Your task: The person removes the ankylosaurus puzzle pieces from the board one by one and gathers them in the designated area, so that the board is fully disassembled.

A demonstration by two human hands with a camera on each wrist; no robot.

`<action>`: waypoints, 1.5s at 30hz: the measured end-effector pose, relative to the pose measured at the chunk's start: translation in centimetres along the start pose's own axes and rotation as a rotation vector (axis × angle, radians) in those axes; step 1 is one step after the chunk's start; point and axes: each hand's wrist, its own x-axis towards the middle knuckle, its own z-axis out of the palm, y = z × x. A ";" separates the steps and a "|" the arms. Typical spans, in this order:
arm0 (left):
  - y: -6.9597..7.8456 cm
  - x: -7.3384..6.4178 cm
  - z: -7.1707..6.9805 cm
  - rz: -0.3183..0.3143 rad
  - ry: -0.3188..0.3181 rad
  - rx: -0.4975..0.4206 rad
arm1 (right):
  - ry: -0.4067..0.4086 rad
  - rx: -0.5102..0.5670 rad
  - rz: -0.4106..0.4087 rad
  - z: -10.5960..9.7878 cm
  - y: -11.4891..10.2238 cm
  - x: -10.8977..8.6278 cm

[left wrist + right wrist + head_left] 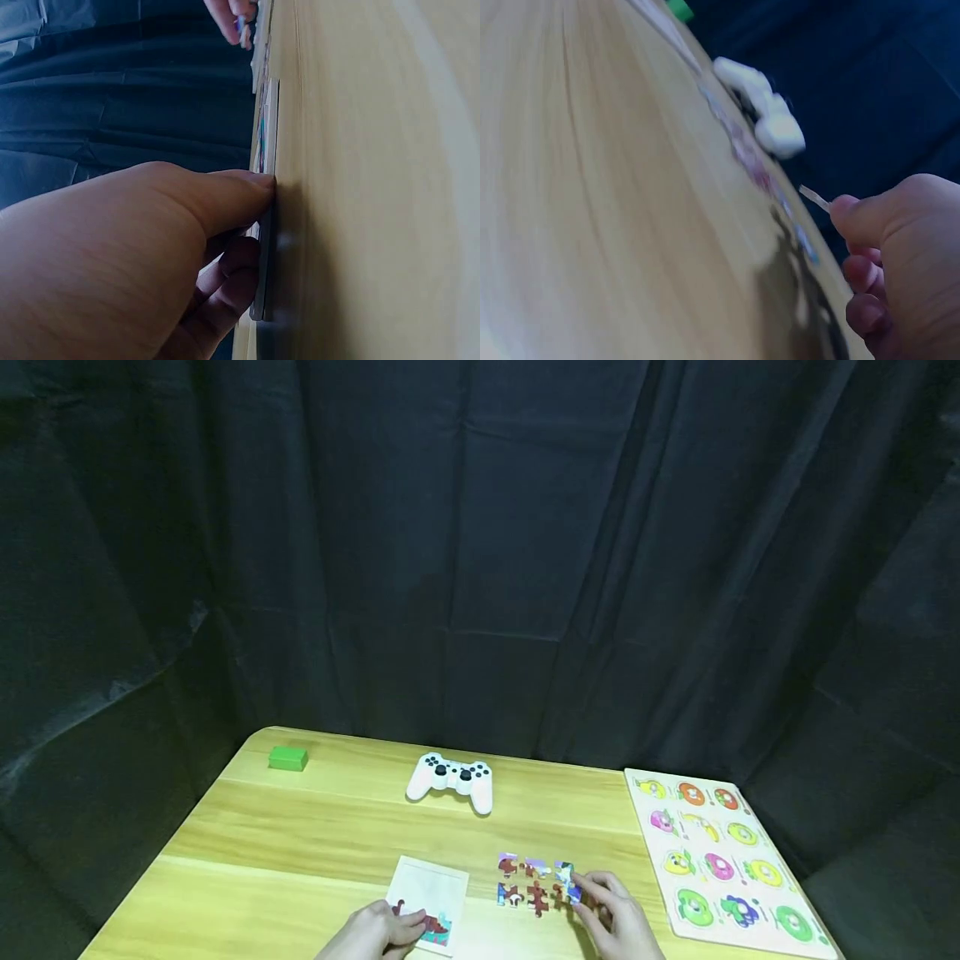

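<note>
A white puzzle board (434,878) lies on the table, with a few joined pieces showing a dark red figure at its lower end. My left hand (378,930) holds the board at its near left part; in the left wrist view the thumb (251,184) touches its edge and the other fingers are curled beside it. My right hand (617,917) pinches a blue-and-white jigsaw piece (574,892) between thumb and fingertips, raised off the table. Several loose jigsaw pieces (537,897) lie in two rows left of that hand.
A white game controller (452,779) lies beyond the pieces. At the back left stands a green block (288,758). A fruit-picture board (720,852) lies on the right side of the wooden table (300,835). Dark curtains (465,568) surround the table.
</note>
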 end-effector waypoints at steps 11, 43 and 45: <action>0.1 0.5 -0.1 0.036 0.003 -0.024 | -0.040 -0.138 0.009 -0.9 2.0 -1.2; 1.2 0.3 -2.4 -0.327 -0.013 -0.096 | 0.084 -0.048 0.145 0.4 -0.8 0.2; 0.6 0.3 -3.0 -0.445 -0.063 -0.128 | 0.117 -0.018 0.065 1.1 -1.8 0.5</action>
